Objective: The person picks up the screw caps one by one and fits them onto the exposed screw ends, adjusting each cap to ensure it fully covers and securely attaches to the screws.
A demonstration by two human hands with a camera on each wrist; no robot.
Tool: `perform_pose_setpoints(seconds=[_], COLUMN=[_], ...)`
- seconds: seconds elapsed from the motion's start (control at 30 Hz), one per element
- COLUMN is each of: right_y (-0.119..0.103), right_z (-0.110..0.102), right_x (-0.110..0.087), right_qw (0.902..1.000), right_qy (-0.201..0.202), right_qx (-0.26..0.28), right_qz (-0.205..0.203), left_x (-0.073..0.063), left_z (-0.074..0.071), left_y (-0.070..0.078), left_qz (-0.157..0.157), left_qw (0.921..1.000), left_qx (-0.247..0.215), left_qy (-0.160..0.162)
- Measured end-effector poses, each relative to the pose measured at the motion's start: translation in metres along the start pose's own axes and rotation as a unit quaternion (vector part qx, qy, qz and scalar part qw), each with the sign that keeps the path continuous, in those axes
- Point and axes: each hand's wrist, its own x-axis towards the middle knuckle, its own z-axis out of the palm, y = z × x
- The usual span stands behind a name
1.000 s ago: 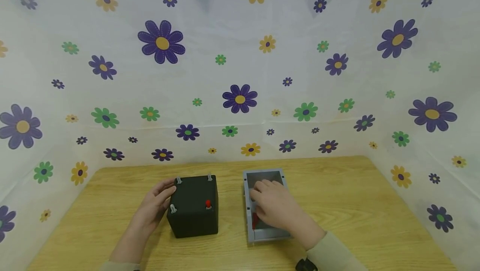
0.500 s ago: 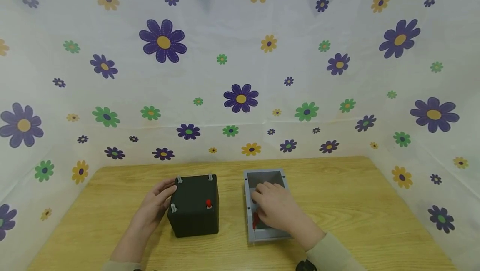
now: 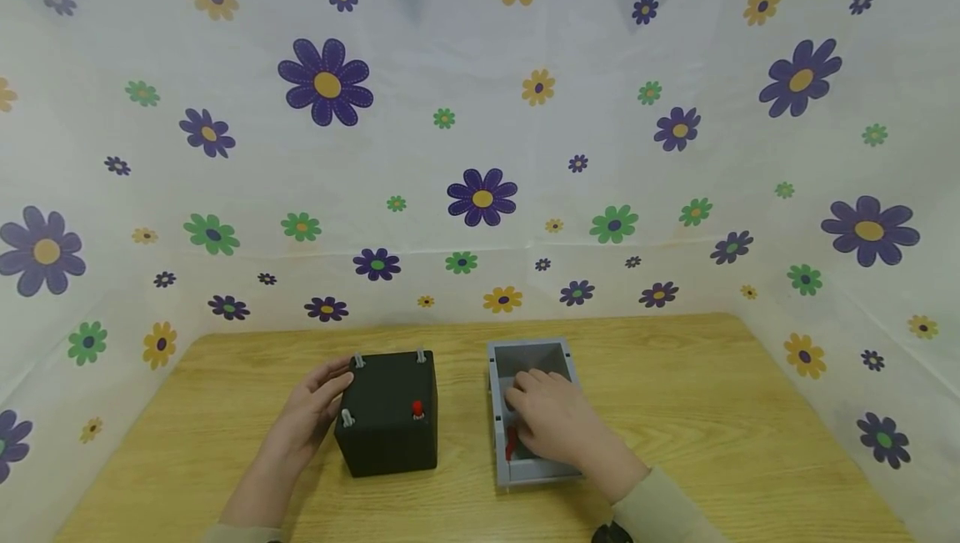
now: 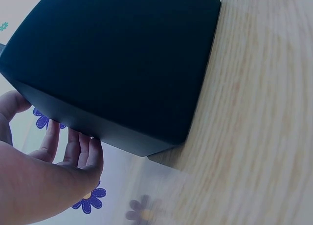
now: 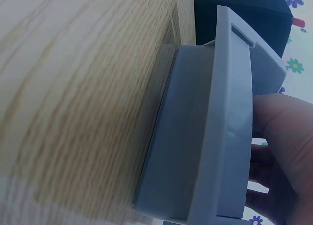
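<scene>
On the left stands a black box [image 3: 386,393] with a small clear peg at most of its top corners and a red-capped one [image 3: 417,409] at the near right corner. My left hand [image 3: 303,418] rests its fingers and thumb against the box's left side; in the left wrist view its fingertips [image 4: 93,144] meet that wall. To the right is a grey open-topped tray [image 3: 501,443]. My right hand [image 3: 558,418] reaches down into it, fingers bent. A slim red piece [image 3: 512,443] shows beside that hand inside the tray. I cannot tell whether the right fingers hold anything.
Both boxes stand on a wood-grain table [image 3: 660,401], with a gap between them. A white sheet with printed flowers [image 3: 480,109] surrounds the table at the back and sides. A black item [image 3: 611,531] is by the right sleeve.
My right hand has shifted slightly toward the near end inside the grey tray. The left hand and the black box have stayed in place.
</scene>
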Motion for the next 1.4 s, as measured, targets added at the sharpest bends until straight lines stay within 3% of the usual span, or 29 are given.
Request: perform_pose_setpoints(seconds=[0.6, 1.4], right_y=[-0.0028, -0.0051], right_z=[0.0059, 0.0074], right_x=[0.0018, 0.0023], right_qw=[0.9995, 0.9994], right_qy=[-0.029, -0.033], right_qx=[-0.003, -0.002], right_qz=[0.008, 0.012], left_x=[-0.0022, -0.0006], left_z=[0.0008, 0.0011], left_y=[0.0015, 0.0018], left_qz=[-0.001, -0.003], left_qw=[1.0, 1.0], left_qx=[0.007, 0.001], left_qy=[-0.004, -0.005])
